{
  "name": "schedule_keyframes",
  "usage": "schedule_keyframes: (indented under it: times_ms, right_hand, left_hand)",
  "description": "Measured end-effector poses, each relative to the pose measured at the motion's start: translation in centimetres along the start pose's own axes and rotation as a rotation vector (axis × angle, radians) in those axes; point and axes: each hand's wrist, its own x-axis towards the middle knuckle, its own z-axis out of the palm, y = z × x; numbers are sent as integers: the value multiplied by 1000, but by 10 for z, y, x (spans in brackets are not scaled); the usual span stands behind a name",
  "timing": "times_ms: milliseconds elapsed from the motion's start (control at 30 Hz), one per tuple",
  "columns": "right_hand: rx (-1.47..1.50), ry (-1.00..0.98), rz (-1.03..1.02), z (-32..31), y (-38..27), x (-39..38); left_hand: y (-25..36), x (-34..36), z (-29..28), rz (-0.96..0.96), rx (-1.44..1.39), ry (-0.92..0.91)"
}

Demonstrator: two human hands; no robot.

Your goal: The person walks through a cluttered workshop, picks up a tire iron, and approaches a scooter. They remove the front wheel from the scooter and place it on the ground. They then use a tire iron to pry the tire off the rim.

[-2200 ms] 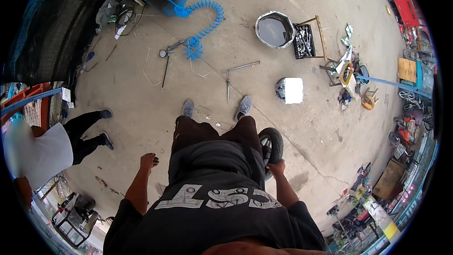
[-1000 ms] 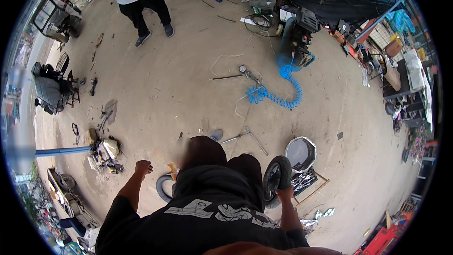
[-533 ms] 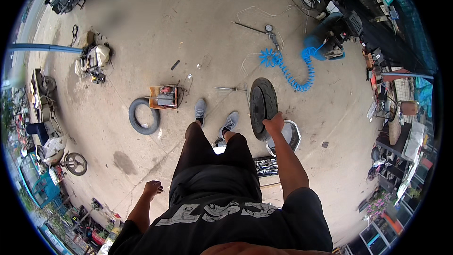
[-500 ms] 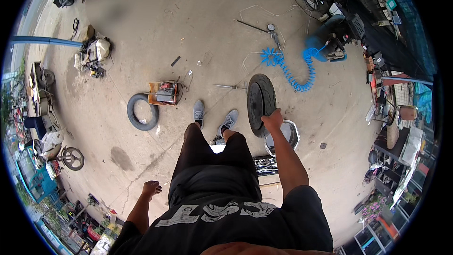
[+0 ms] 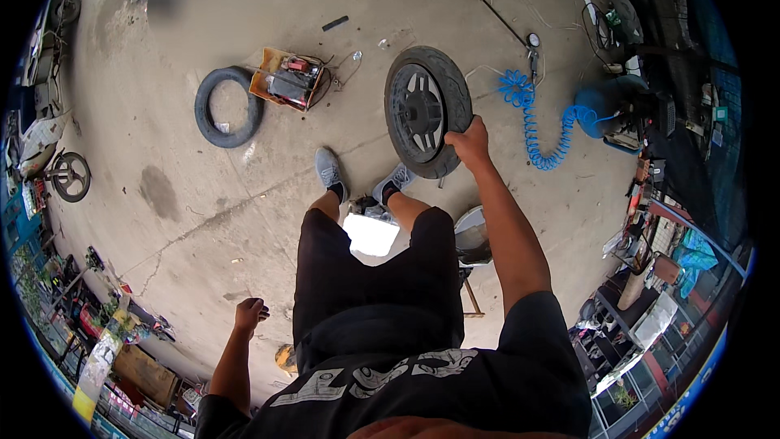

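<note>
My right hand (image 5: 471, 145) grips the near right edge of a motorcycle wheel (image 5: 424, 114), a black tyre on a dark spoked rim. The wheel stands tilted, its spoked side facing left and up. Whether it rests on the ground or hangs just above it, I cannot tell. My left hand (image 5: 251, 315) hangs low at my left side, fingers loosely curled and a little apart, with nothing visible in it. A round metal basin (image 5: 474, 236) sits below my right forearm, partly hidden by it and my leg.
A loose tyre (image 5: 206, 118) lies at the left beside an orange tool box (image 5: 271, 63). Right of the wheel are a coiled blue air hose (image 5: 530, 132), a pressure gauge (image 5: 533, 41) and a blue compressor tank (image 5: 600, 99). A white rectangular surface (image 5: 371, 234) lies between my legs.
The wheel has moved left and turned, so its spokes now show more fully. My right hand keeps its grip. The whole view has shifted; the left hand still hangs at my side.
</note>
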Motion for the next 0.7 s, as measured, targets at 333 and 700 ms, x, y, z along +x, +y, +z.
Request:
schedule_keyframes:
  times_ms: [333, 700]
  right_hand:
    - [-189, -185, -92, 137, 45, 73]
    - [-75, -378, -33, 128, 84, 200]
  left_hand:
    - [-41, 179, 33, -10, -5, -35]
    - [96, 405, 136, 380, -11, -138]
